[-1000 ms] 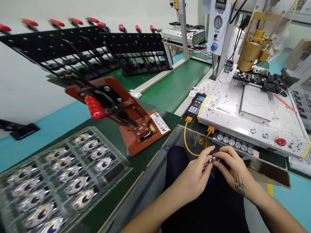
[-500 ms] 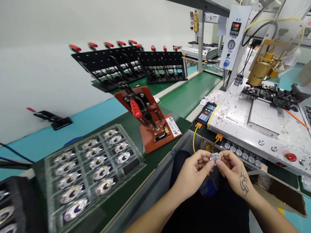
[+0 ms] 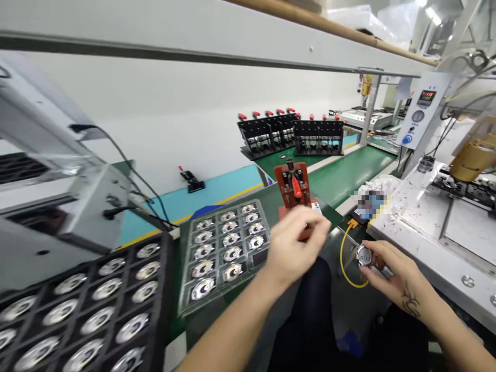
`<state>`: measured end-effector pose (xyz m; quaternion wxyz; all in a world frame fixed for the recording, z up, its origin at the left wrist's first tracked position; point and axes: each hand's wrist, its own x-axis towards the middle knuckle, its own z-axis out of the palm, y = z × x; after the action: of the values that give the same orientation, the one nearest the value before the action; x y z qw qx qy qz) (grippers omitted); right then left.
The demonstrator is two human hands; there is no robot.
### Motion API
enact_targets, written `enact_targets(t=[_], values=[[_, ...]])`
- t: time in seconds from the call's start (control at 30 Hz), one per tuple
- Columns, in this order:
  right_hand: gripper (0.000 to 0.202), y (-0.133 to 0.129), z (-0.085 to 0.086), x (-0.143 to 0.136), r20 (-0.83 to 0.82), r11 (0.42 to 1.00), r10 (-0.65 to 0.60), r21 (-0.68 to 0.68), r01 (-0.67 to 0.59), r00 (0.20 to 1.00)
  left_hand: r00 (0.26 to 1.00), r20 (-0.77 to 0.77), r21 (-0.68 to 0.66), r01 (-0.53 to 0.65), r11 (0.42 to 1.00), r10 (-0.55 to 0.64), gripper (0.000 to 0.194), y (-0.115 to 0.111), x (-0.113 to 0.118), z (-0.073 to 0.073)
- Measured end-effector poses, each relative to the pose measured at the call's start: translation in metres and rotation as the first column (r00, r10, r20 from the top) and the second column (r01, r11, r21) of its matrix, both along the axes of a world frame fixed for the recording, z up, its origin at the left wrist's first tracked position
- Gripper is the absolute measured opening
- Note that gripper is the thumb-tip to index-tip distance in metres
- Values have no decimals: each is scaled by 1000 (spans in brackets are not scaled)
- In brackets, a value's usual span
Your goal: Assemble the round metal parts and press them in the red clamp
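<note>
My right hand (image 3: 391, 276) holds a round silver watch case (image 3: 363, 255) by its edge, between thumb and fingers, with the printed back facing me. My left hand (image 3: 296, 238) is raised away from it, fingers curled and thumb against the fingertips. Whether anything small is inside that pinch I cannot make out. Just behind the left hand stands a reddish-brown toggle-clamp fixture (image 3: 285, 190) with a red handle; the hand hides most of its base. Left of the hand lies a clear plastic tray (image 3: 185, 268) with rows of silver watch-shaped parts.
A black foam tray (image 3: 166, 279) of silver round parts fills the lower left. Black clamp racks (image 3: 318, 135) with red handles stand at the back. On the right are a white dispensing machine (image 3: 426, 227), a yellow cable (image 3: 341, 253) and a green belt (image 3: 333, 178).
My hands have parted: the left has moved left toward the fixture, while the right keeps the watch case. The view has swung left, bringing the black foam tray further into sight.
</note>
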<state>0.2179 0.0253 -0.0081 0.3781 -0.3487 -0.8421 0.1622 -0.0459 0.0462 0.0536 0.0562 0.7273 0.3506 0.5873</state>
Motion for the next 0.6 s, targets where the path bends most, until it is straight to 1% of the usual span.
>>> enact_targets(t=[0.03, 0.07, 0.1, 0.17, 0.2, 0.23, 0.27, 0.33, 0.4, 0.43, 0.5, 0.53, 0.57, 0.6], values=[[43, 5, 3, -4, -21, 1000, 8, 2, -8, 1000, 1000, -4, 143, -21, 990, 22, 20, 13, -11, 11], [43, 9, 5, -7, -41, 1000, 17, 9, -17, 999, 998, -56, 237, -3, 972, 17, 25, 27, -21, 19], [44, 13, 7, -10, -59, 1000, 26, 19, -25, 998, 988, -154, 289, 42, 956, 3, 32, 41, -29, 24], [43, 16, 8, -15, -91, 999, 31, 27, -29, 995, 927, -375, 315, 138, 939, -10, 48, 63, -40, 29], [42, 17, 7, -18, -102, 999, 27, 20, -25, 994, 892, -452, 313, 172, 934, -12, 56, 70, -42, 30], [41, 19, 6, -20, -110, 1000, 19, 5, -19, 994, 874, -486, 314, 192, 930, -16, 61, 74, -42, 32], [39, 20, 5, -22, -111, 1000, 14, -16, -16, 994, 875, -483, 313, 200, 928, -26, 64, 76, -41, 35], [37, 28, 1, -28, -106, 997, 15, -71, -22, 994, 920, -388, 276, 175, 945, -57, 64, 78, -36, 49], [34, 41, -2, -38, -99, 992, 27, -119, -39, 995, 975, -211, 182, 110, 977, -70, 60, 83, -34, 72], [33, 49, -5, -43, -99, 989, 31, -138, -44, 995, 991, -114, 118, 83, 990, -69, 55, 89, -36, 86], [32, 66, -10, -54, -101, 985, 32, -166, -49, 994, 995, 64, -7, 71, 997, -71, 40, 105, -48, 108], [32, 74, -14, -59, -105, 984, 32, -171, -50, 994, 989, 137, -56, 70, 996, -62, 31, 114, -57, 114], [33, 81, -19, -62, -107, 983, 36, -175, -54, 994, 981, 189, -98, 53, 994, -34, 23, 121, -69, 115], [33, 87, -24, -64, -108, 982, 39, -177, -58, 993, 976, 215, -143, 10, 990, 21, 21, 125, -83, 110]])
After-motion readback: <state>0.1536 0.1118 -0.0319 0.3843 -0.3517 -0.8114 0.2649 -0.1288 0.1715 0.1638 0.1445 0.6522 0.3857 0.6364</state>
